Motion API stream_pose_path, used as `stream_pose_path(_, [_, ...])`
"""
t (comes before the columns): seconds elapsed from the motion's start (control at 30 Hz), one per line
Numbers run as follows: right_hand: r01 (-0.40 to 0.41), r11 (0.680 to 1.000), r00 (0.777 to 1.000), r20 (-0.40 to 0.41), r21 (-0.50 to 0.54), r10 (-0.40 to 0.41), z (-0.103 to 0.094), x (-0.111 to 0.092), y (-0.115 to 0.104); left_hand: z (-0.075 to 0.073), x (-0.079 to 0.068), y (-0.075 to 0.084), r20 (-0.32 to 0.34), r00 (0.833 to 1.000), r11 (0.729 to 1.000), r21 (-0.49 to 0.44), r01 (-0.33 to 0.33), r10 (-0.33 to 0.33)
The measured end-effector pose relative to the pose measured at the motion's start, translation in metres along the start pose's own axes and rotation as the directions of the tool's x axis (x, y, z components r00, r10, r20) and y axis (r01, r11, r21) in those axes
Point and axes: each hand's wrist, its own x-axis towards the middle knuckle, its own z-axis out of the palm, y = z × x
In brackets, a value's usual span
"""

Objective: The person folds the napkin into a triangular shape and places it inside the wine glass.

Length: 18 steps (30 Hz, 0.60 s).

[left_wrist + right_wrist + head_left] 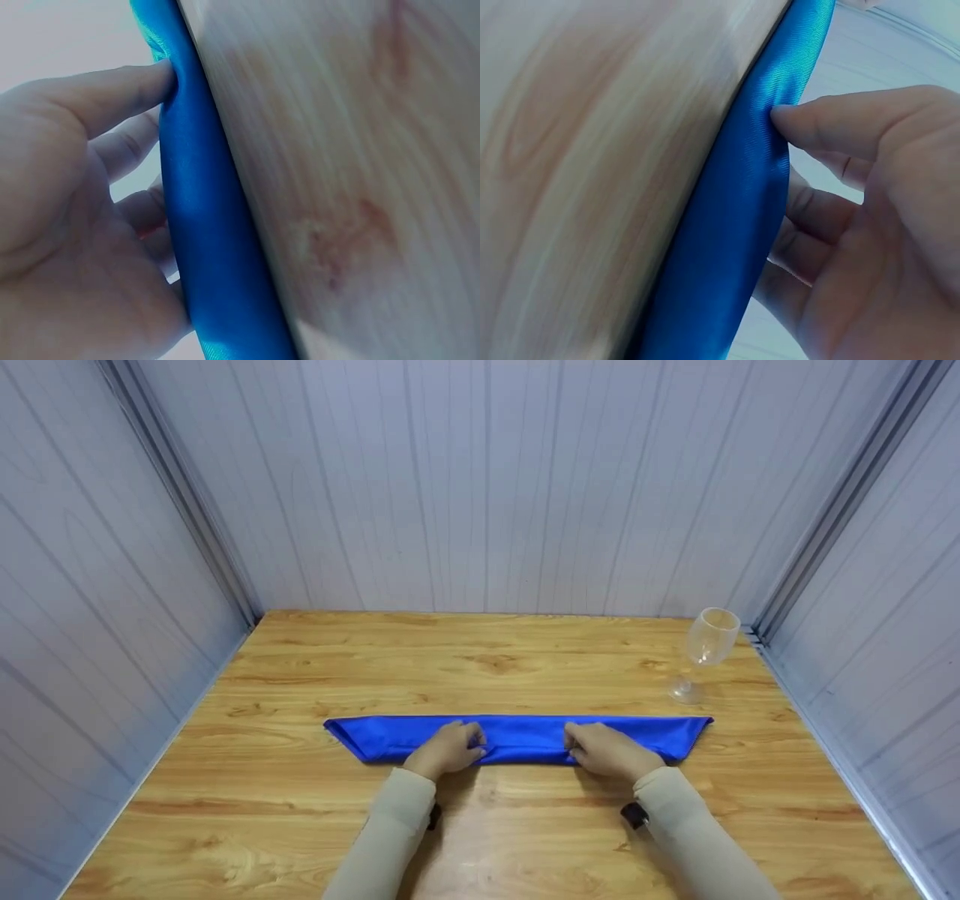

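Pale fabric sleeves (390,825) lead to a folded, shiny blue cloth strip (525,731) on a wood-grain table (487,840). Left hand (448,748) and right hand (606,750), fingers curled, pinch its near edge, perhaps keeping it straight; beyond its right end stands a clear stemmed glass (709,641).

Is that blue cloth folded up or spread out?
Folded: the blue cloth lies in a long, narrow strip, with slanted ends and a rounded near edge.

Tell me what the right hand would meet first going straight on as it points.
The folded strip of shiny blue fabric, which the right hand pinches; past it, probably the light-brown wooden tabletop, though depth is unclear.
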Motion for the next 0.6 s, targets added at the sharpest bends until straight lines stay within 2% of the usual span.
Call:
stream_pose_path(0.13, [-0.013,1.0,1.0,-0.005,-0.012,0.013,0.001,0.0,0.0,0.001,-0.001,0.004,-0.044,0.999,0.999,0.032,0.003,-0.002])
stream_pose_path(0.27, [-0.025,0.997,0.999,-0.023,-0.067,0.024,0.003,0.001,-0.002,0.002,-0.003,0.009,-0.104,0.995,0.996,0.088,0.014,-0.005])
stream_pose_path(0.4, [-0.034,0.99,0.997,-0.071,-0.14,0.024,0.005,0.0,-0.004,0.004,-0.004,0.013,-0.168,0.985,0.988,0.153,-0.015,0.041])
stream_pose_path(0.5, [-0.032,0.985,0.995,-0.1,-0.172,0.014,0.005,0.0,-0.005,0.006,-0.005,0.014,-0.198,0.978,0.987,0.156,-0.038,0.069])
stream_pose_path(0.6, [-0.056,0.986,0.994,-0.099,-0.157,0.041,0.006,0.0,-0.005,0.007,-0.005,0.013,-0.197,0.978,0.991,0.13,-0.042,0.067])
